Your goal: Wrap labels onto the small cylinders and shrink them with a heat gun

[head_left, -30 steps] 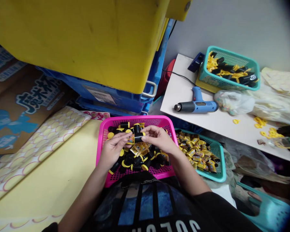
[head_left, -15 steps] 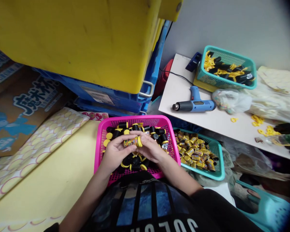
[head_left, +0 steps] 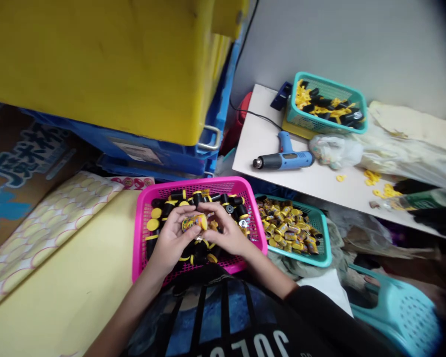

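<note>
on my head feed, the left hand and right hand hold a small labelled cylinder between them, above black cylinders in a pink plastic basket. i see a teal basket just beside it, and a blue heat gun on a white table beyond.

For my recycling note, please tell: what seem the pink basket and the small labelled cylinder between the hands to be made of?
The pink basket looks like moulded plastic: glossy, with an even mesh of small holes. The small labelled cylinder seems to have a shiny printed wrap, film or paper, I cannot tell which, and a yellow end, probably plastic.
</note>
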A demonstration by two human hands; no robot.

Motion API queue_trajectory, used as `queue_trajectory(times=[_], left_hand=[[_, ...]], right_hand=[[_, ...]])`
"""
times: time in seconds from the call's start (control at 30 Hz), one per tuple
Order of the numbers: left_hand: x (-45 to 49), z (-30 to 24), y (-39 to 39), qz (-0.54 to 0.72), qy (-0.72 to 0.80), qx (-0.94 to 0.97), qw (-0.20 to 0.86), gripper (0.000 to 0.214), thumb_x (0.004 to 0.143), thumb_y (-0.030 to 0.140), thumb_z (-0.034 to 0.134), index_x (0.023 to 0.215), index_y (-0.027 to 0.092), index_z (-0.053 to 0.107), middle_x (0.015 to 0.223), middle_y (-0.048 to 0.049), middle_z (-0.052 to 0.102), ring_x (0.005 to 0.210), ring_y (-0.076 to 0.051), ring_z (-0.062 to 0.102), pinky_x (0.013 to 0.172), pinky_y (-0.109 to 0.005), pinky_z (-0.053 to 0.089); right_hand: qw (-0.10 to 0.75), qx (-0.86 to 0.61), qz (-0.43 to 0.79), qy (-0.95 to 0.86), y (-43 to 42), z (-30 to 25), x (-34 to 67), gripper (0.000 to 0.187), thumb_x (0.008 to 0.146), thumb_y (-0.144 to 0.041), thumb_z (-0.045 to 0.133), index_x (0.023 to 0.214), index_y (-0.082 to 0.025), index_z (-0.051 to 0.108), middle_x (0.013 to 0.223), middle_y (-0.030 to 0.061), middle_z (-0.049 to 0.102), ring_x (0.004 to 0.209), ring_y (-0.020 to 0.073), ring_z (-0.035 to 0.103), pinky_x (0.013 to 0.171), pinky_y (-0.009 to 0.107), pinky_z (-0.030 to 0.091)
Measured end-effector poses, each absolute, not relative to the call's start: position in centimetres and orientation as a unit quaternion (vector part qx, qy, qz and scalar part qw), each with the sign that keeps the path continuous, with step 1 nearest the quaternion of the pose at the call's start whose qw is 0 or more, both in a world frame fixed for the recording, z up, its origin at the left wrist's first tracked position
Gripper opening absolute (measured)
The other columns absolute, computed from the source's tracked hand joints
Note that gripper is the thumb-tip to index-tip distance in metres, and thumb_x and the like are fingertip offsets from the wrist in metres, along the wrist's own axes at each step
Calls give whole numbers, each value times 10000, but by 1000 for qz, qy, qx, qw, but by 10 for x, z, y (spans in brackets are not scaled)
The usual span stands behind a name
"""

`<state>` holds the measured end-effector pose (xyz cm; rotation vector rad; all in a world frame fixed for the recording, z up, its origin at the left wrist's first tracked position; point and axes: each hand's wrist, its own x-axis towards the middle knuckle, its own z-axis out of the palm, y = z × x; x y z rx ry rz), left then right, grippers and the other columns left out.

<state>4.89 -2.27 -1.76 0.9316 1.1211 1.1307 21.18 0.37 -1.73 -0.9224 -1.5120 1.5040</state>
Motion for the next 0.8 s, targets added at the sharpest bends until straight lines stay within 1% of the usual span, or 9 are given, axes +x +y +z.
queue_trajectory(times=[0.07,0.13,0.27,0.37,0.47,0.53,0.63,0.7,0.8], left_hand=[[53,-18,-20,455,473,427,622,530,764,365,731,1224,228,507,1109,-80,670,994,-184,658,852,-293,549],[56,-19,-17,422,479,450,625,612,766,415,716,1284,213,458,1146,-110,660,981,-201,668,859,-335,555],[56,-24,-8,386,533,462,595,624,761,531,678,1249,183,506,1133,-131,669,949,-237,681,859,-399,561],[50,-27,-3,374,559,456,583,601,736,572,684,1183,189,566,1063,-109,699,933,-251,686,867,-411,561],[44,-26,-1,381,568,459,566,551,736,564,687,1141,201,600,1037,-93,710,904,-240,689,875,-405,562],[41,-24,0,384,577,466,550,511,745,559,680,1105,201,622,1027,-93,714,889,-233,689,869,-397,565],[38,-22,0,390,595,477,517,460,756,546,670,1061,203,645,1029,-91,719,913,-233,685,893,-396,552],[38,-22,1,386,602,494,494,427,771,533,656,1046,207,660,1050,-89,717,942,-236,679,911,-394,539],[39,-25,3,349,612,544,457,385,814,508,606,1050,213,682,1099,-85,702,963,-241,668,883,-380,538]], right_hand=[[400,-395,487,-668,0,-9,232,409,755,-448,712,1098,-243,628,1126,70,626,1097,199,559,1006,385,425],[420,-460,419,-660,-5,-4,264,308,792,-418,675,1039,-235,648,1062,70,647,1039,193,582,962,376,451],[442,-661,306,-523,-24,-10,364,376,844,-472,573,1123,-221,604,1073,78,644,931,179,615,866,355,503],[324,-782,220,-484,-40,-22,444,504,844,-548,495,1184,-185,573,1101,109,653,943,198,629,882,378,510],[245,-820,201,-477,-42,-34,489,533,756,-520,607,1094,-110,636,1027,184,669,944,277,630,901,478,482],[232,-823,187,-484,-33,-39,489,522,738,-482,637,1078,-86,650,1060,221,655,1013,314,608,952,519,437],[243,-785,194,-535,-9,-39,445,456,833,-461,538,1150,-145,628,1149,166,648,1065,260,593,980,450,434],[233,-704,207,-638,9,-33,395,361,870,-425,515,1109,-189,649,1113,117,671,1042,227,589,962,412,437],[143,-525,212,-812,33,-24,319,268,900,-274,472,1069,-209,670,1049,93,685,1029,225,552,927,413,405]])
